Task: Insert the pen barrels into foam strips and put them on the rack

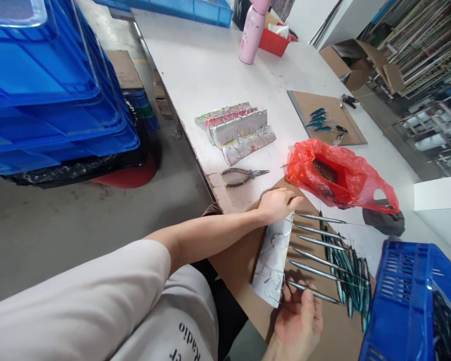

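My left hand (280, 205) is closed on the upper end of a white, tape-covered block (273, 260); some of its fingers are hidden. A row of slender silver fishing lures (317, 256) sticks out from the block's right edge on thin wires. At the lower end, my right hand (298, 318) has its palm up, with thumb and fingers around the nearest silver lure (313, 292). Beside the row, a pile of teal-and-black lures (355, 281) lies on a brown cardboard sheet (244, 286). The silver tips partly overlap this pile.
Pliers (244, 176) and several tape-covered blocks (244, 128) lie on the white table (195, 65). A red plastic bag (364, 185) and blue basket (394, 281) stand to the right. Farther back are a board (346, 120) with lures and a pink bottle (252, 35). Blue crates (52, 65) are stacked left.
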Available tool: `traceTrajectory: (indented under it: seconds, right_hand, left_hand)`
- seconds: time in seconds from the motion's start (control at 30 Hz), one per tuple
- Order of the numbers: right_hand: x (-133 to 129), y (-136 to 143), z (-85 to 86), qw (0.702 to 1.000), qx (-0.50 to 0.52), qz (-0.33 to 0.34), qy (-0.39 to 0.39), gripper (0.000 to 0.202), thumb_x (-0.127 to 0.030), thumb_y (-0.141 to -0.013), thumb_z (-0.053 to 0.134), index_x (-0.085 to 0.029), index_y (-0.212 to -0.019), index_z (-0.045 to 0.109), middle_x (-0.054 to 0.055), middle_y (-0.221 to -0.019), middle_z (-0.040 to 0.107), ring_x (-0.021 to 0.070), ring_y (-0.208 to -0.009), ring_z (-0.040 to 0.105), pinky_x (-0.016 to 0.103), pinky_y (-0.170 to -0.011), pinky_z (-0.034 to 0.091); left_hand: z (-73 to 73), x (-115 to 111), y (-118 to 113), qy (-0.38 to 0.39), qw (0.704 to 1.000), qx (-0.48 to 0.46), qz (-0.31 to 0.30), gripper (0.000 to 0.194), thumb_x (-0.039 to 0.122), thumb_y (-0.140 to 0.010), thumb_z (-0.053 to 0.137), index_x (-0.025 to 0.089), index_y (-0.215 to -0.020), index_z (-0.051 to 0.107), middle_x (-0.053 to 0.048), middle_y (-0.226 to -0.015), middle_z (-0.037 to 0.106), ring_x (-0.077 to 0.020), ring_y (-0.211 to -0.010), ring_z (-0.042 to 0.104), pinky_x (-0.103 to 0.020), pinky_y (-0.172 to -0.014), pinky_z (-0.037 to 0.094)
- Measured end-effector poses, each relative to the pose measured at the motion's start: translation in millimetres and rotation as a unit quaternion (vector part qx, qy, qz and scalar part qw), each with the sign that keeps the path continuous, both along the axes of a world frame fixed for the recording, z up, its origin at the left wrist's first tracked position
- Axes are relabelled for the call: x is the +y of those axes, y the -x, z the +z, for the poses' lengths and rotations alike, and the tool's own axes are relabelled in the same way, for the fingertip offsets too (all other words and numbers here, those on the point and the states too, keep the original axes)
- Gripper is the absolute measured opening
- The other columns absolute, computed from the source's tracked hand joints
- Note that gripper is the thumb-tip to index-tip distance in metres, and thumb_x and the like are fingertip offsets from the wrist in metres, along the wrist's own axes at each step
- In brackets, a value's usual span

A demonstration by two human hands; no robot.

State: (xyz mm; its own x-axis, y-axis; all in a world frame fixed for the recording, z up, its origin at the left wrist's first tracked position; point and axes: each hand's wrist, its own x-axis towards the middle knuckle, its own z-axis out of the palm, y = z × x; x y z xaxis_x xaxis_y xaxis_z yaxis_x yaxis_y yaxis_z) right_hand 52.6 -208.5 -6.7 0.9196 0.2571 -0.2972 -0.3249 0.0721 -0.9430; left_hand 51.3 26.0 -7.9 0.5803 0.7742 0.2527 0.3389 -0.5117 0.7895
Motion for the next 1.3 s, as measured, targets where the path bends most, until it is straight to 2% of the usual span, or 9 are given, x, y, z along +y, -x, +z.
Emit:
traceTrajectory:
  seconds: [0.23, 0.57, 0.9, 1.07, 1.3]
  right_hand:
    - [-4.9, -2.1, -3.3, 1.0, -0.006, 0.007, 0.014, 0.02, -0.03, -0.072, 0.063, -0.023, -0.09, 0.058, -0.001, -0.077, 0.066, 0.0126, -0.07, 0.062, 0.023, -0.062, 0.052]
    - [-0.9, -2.5, -1.0, 1.0, 0.002, 0.003, -0.006, 0.02, -0.028, -0.069, 0.065, -0.022, -0.087, 0.059, 0.0, -0.078, 0.066, 0.0132, -0.068, 0.063, 0.022, -0.059, 0.052]
    - [0.5, -1.4, 1.6, 1.0, 0.011, -0.012, 0.011, 0.024, -0.028, -0.068, 0.067, -0.02, -0.089, 0.058, 0.001, -0.07, 0.066, 0.0138, -0.064, 0.062, 0.022, -0.055, 0.051]
    - [-1.2, -2.8, 0.0, 1.0, 0.011, -0.008, 0.015, 0.023, -0.028, -0.068, 0.066, -0.02, -0.089, 0.058, 0.001, -0.073, 0.066, 0.0152, -0.068, 0.063, 0.026, -0.059, 0.052]
    - [-6.6, -5.9, -4.0, 0.999, 0.01, 0.012, 0.03, 0.025, -0.029, -0.071, 0.064, -0.02, -0.093, 0.057, 0.002, -0.075, 0.066, 0.0161, -0.069, 0.063, 0.029, -0.061, 0.053]
  left_hand:
    - [1.7, -0.2, 0.3, 0.01, 1.0, 0.014, -0.001, 0.039, 0.044, -0.087, 0.033, 0.02, -0.077, 0.061, 0.0, -0.077, 0.058, -0.0123, -0.074, 0.053, -0.023, -0.067, 0.037]
    - [5.7, -0.8, 1.8, 0.012, 1.0, 0.013, -0.003, 0.037, 0.043, -0.087, 0.034, 0.021, -0.079, 0.063, 0.001, -0.078, 0.06, -0.0121, -0.075, 0.054, -0.022, -0.069, 0.038]
    - [5.4, 0.0, 2.6, 0.011, 1.0, 0.027, -0.003, 0.04, 0.046, -0.087, 0.033, 0.02, -0.078, 0.063, 0.0, -0.079, 0.06, -0.0122, -0.074, 0.054, -0.022, -0.068, 0.039]
    - [4.0, -0.3, 1.7, 0.014, 1.0, 0.022, -0.005, 0.038, 0.045, -0.087, 0.033, 0.022, -0.083, 0.063, 0.0, -0.081, 0.06, -0.0127, -0.077, 0.055, -0.023, -0.071, 0.039]
    - [4.7, -0.2, 2.9, 0.007, 1.0, 0.02, -0.008, 0.038, 0.044, -0.087, 0.034, 0.022, -0.081, 0.064, 0.001, -0.08, 0.06, -0.0124, -0.075, 0.054, -0.022, -0.068, 0.039]
